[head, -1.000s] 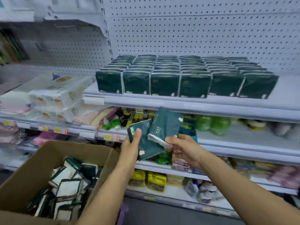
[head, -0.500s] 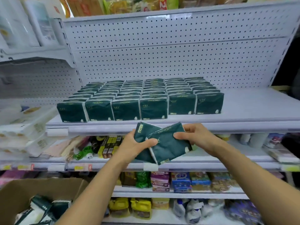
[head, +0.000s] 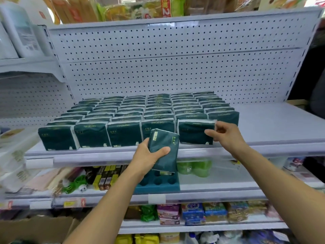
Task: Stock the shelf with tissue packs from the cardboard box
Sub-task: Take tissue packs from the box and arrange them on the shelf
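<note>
Cardboard box [head: 35, 229]: a corner is seen at the lower left of the frame, below the shelves; its contents are not visible.

Left hand [head: 146, 155], centre of frame: a held tissue pack [head: 164, 150] is gripped, thumb across the front face and fingers curled behind it. The pack is tilted and sits in the air just in front of the shelf edge [head: 123, 155], not yet placed.

Right hand [head: 226, 136], right of centre: a front pack [head: 195, 132] in the fifth column is pinched at its right end, thumb near the top corner, index finger across the face. This pack stands on the shelf, touching the pack behind it.

Judgement: the front pack is being seated. It is best pushed back until flush and upright, face squared to the row of fronts at its left, before the pinch is let go.

Sixth column [head: 221, 110], further back and right: its front slot appears open, so the held pack is probably best stood there, label forward.

Pegboard [head: 175, 67] closes the back.
</note>
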Available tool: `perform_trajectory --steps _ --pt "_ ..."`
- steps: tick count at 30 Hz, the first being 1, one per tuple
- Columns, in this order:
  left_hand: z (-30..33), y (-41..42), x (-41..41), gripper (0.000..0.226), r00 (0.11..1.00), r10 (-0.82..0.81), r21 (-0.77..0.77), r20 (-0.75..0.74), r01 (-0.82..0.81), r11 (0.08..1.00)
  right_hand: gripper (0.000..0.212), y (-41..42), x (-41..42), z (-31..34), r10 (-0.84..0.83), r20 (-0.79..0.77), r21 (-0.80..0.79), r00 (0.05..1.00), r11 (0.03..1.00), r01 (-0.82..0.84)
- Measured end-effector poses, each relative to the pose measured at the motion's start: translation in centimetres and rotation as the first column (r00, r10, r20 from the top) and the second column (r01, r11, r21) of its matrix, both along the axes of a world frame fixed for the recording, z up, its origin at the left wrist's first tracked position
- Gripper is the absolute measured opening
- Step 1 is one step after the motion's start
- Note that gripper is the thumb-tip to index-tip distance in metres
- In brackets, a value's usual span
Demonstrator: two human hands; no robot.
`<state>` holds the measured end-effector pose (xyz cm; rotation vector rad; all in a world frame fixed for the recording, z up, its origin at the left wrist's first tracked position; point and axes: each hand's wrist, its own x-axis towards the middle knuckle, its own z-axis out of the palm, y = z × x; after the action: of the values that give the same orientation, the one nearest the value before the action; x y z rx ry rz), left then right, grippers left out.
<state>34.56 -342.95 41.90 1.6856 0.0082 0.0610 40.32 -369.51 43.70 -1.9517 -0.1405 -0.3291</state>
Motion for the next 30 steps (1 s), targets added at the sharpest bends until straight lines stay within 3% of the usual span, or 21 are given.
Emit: perform_trajectory --steps 4,7,14,17,19,21,22,23,25,27,30 --pt "-0.2 0.5 0.7 0.039 1.0 -0.019 0.009 -0.013 0.019 1.0 0.043 1.0 1.2 -0.1 -0.026 0.057 -0.089 0.998 0.996 0.031" --pt "-0.4 0.6 0.7 0.039 0.999 -0.04 -0.006 -0.024 0.04 0.999 0.027 1.6 1.8 -0.5 -0.136 0.088 -0.097 0.987 0.985 0.144" --pt "-0.1 0.3 0.6 0.04 0.997 -0.065 -0.06 -0.042 0.063 0.996 0.037 2.2 1.6 -0.7 -0.258 0.074 -0.071 0.963 0.962 0.263" --pt "0.1 0.0 0.7 0.05 0.996 -0.087 -0.09 -0.033 0.084 0.992 0.037 2.1 0.0 -0.4 -0.353 0.194 -0.059 0.915 0.927 0.37" --pt "0.3 -0.9 1.0 0.053 0.995 -0.099 -0.153 -0.02 0.094 0.984 0.029 2.4 -1.9 0.3 -0.26 0.202 0.015 0.944 0.965 0.263" --pt "0.7 -2.7 1.0 0.044 0.995 -0.103 -0.194 -0.006 0.1 0.976 0.026 3.1 -3.6 1.0 0.041 0.01 0.058 0.999 0.997 -0.042" --pt "1.0 -3.8 0.9 0.038 0.994 -0.105 -0.198 0.001 0.103 0.975 0.026 3.4 -4.3 1.0 0.195 -0.119 0.084 0.974 0.979 -0.186" --pt "1.3 -5.0 0.8 0.03 0.994 -0.105 -0.172 0.015 0.106 0.979 0.027 3.5 -4.7 0.9 0.304 -0.205 0.132 0.93 0.95 -0.282" --pt "2.2 -7.1 0.4 0.015 0.991 -0.111 -0.04 0.075 0.114 0.993 0.031 3.0 -4.8 0.7 0.374 -0.211 0.246 0.903 0.915 -0.321" --pt "2.9 -8.3 0.7 0.017 0.968 -0.037 0.225 0.248 -0.02 0.974 0.031 1.4 -4.5 1.3 0.264 -0.103 0.264 0.959 0.937 -0.229" --pt "3.5 -8.1 2.9 0.036 0.802 0.003 0.529 0.598 -0.397 0.75 0.025 -2.5 -3.7 2.9 -0.026 0.087 0.076 0.996 0.997 0.02"
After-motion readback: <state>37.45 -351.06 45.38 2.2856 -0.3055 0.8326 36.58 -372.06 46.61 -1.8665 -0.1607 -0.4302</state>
